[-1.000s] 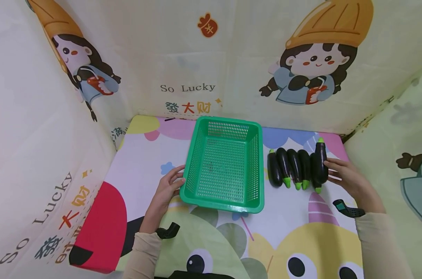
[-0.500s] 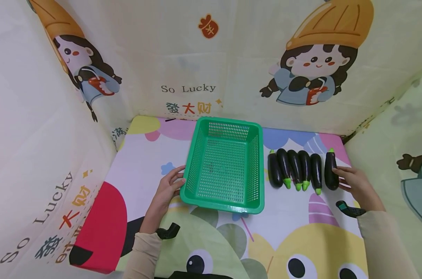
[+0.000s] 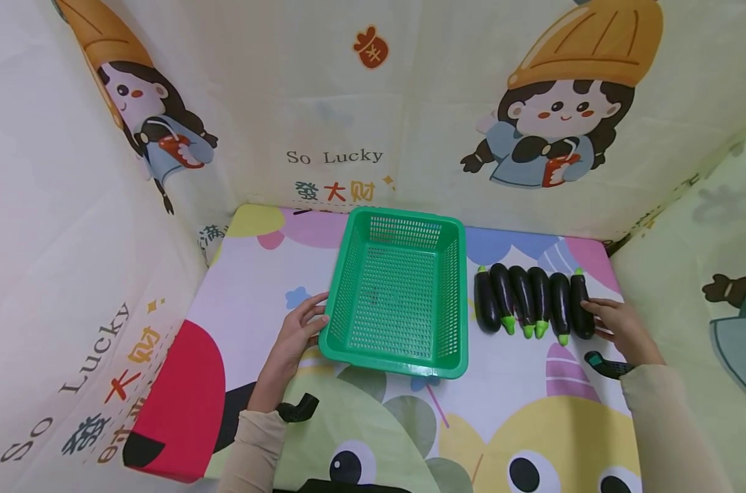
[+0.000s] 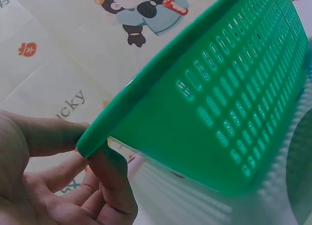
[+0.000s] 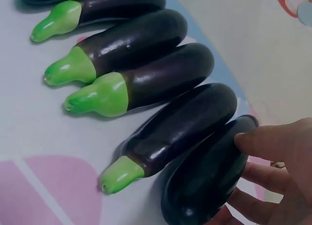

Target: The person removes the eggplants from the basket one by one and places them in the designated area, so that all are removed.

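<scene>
A green plastic basket [image 3: 392,370] with perforated walls stands mid-table. At its left side my left hand [image 3: 299,325] pinches the rim, thumb and forefinger on either side of it, as the left wrist view shows up close on the basket wall [image 4: 195,152]. To the basket's right, several dark purple eggplants [image 3: 523,294] lie side by side in a row. My right hand [image 3: 622,329] holds the rightmost eggplant [image 5: 207,176], thumb on top and fingers along its outer side. That eggplant lies close beside its neighbour [image 5: 180,127], its green stem end pointing away from me.
A patterned cloth [image 3: 502,438] covers the table. Printed fabric walls [image 3: 422,103] rise behind it and on both sides. Black bands are worn on both wrists. The row of eggplants ends near the table's right edge.
My right hand set the rightmost eggplant down from atop its neighbour, out to the right, then slid it left against the row. The left hand and basket stayed in place.
</scene>
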Motion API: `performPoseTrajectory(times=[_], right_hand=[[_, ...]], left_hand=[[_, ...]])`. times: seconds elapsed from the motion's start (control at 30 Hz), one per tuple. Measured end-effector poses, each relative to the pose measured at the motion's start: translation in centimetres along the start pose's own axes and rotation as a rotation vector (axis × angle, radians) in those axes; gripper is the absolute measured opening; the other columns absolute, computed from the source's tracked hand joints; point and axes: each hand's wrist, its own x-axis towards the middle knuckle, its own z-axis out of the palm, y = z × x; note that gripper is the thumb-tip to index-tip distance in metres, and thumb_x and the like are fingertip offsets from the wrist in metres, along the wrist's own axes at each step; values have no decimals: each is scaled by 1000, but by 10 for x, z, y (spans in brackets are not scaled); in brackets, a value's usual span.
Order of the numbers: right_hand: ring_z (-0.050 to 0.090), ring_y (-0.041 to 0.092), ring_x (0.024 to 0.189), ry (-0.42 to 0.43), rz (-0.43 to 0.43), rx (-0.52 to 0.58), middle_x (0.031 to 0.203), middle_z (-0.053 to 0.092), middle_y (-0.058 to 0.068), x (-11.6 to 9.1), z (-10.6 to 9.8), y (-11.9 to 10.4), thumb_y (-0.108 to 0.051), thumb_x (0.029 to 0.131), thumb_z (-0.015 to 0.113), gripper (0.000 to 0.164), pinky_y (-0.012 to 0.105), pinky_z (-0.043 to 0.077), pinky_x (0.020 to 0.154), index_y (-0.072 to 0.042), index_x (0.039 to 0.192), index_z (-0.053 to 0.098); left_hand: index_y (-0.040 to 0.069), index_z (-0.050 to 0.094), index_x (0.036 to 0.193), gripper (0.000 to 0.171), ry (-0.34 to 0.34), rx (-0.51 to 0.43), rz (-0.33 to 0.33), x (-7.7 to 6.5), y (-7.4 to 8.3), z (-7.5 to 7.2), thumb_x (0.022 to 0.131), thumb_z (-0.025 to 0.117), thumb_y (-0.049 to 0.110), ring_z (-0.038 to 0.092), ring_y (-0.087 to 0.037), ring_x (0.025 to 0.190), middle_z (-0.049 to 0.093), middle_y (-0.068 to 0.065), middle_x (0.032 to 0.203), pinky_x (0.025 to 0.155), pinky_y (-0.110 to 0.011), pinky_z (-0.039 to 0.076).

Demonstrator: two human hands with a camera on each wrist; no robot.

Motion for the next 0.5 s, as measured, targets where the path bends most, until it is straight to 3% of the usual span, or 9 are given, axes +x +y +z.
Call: performPoseTrajectory(times=[0.17,0.37,0.5], right_hand=[[44,36,125,-19,19,7,132,48,16,3,-1,1,-45,110,43,79,57,40,114,13,159,22],[51,21,110,-25,7,-20,124,51,5,3,-3,0,-45,110,43,76,37,47,97,13,157,28],[50,19,108,-28,13,-13,121,51,2,3,-3,0,-44,110,44,75,33,46,94,12,157,30]], left_hand=[[15,43,159,55,2,0,3,0,0,0,107,60,17,72,-11,101,53,-28,145,80,-25,60],[16,44,159,55,9,4,6,0,1,1,106,60,17,72,-11,101,54,-26,143,80,-25,60],[14,44,159,55,16,13,7,0,0,1,106,60,17,72,-11,100,56,-26,142,80,-25,60]])
